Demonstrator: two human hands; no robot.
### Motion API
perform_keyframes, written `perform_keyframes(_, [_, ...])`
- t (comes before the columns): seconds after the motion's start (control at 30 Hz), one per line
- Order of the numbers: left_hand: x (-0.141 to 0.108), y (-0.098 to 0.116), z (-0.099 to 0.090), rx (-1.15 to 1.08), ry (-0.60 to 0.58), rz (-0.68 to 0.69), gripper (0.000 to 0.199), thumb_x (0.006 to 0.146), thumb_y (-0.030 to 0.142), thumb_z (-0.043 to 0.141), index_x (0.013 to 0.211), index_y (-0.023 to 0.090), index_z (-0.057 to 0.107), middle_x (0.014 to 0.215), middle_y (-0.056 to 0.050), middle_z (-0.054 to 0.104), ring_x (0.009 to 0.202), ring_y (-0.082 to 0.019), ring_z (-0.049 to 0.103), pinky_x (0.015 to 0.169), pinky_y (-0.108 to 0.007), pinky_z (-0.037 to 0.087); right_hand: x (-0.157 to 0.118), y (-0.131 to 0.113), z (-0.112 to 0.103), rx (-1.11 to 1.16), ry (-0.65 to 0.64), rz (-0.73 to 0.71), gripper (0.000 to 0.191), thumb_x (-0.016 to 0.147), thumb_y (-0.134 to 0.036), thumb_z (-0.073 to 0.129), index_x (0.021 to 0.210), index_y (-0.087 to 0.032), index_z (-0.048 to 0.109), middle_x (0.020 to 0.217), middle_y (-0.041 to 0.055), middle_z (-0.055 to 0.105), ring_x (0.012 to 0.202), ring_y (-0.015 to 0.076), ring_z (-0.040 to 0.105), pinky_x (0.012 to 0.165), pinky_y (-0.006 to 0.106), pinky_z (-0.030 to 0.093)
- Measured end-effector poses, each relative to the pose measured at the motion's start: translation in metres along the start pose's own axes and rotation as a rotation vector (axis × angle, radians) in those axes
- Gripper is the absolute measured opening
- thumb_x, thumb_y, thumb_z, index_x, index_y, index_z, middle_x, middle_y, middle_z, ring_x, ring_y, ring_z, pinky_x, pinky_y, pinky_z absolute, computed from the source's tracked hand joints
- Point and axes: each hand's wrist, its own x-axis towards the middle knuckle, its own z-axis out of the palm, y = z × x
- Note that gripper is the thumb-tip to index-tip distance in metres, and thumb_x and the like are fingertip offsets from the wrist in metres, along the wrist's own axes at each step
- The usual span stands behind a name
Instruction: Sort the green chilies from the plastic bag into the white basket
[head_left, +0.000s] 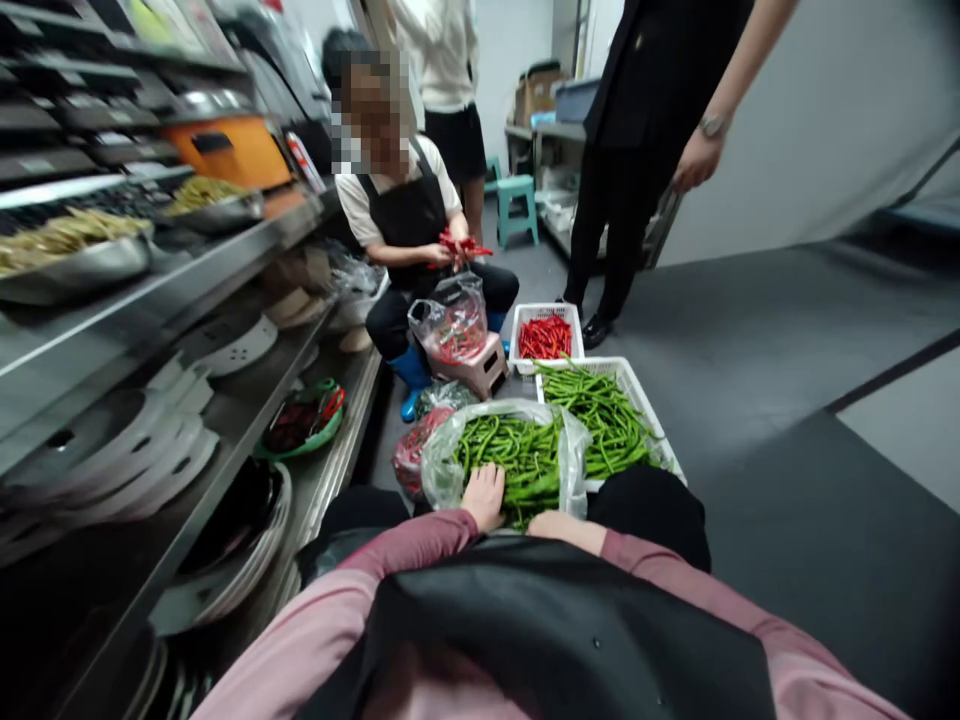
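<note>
A clear plastic bag of long green chili peppers stands open between my knees. My left hand lies on the peppers at the near left side of the bag, fingers stretched over them and apart. At the bag's near edge is my right hand, low against the peppers; its fingers are mostly hidden, so their grip does not show. Just beyond and to the right, a white basket holds more green peppers.
A smaller white basket of red chilies stands farther off. Across from me a seated person holds red chilies over a bag on a stool. Two people stand behind. Metal shelves with pans and dishes line the left.
</note>
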Motion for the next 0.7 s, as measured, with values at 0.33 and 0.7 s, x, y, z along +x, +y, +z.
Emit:
perform_keyframes(0.33, [0.031, -0.015, -0.027, -0.208, 0.021, -0.158, 0.051, 0.059, 0.019, 0.057, 0.109, 0.015, 0.055, 0.130, -0.017, 0.044, 0.123, -0.033, 0.042, 0.099, -0.041, 0.036, 0.008, 0.017, 0.005, 0.014, -0.062, 0.034, 0.028, 0.069, -0.017, 0.049, 0.043, -0.019, 0.039, 0.073, 0.0121, 0.069, 0.090, 0.0289, 0.069, 0.071, 0.035, 0.052])
perform_keyframes(0.7, [0.051, -0.005, -0.015, -0.299, -0.038, -0.142, 0.067, 0.046, 0.015, 0.059, 0.113, 0.017, 0.053, 0.122, -0.017, 0.048, 0.120, -0.041, 0.044, 0.095, -0.049, 0.037, -0.001, 0.021, -0.008, 0.089, -0.051, 0.058, 0.026, 0.067, -0.025, 0.044, 0.046, -0.020, 0.031, 0.057, 0.0046, 0.060, 0.085, 0.0291, 0.070, 0.065, 0.032, 0.051])
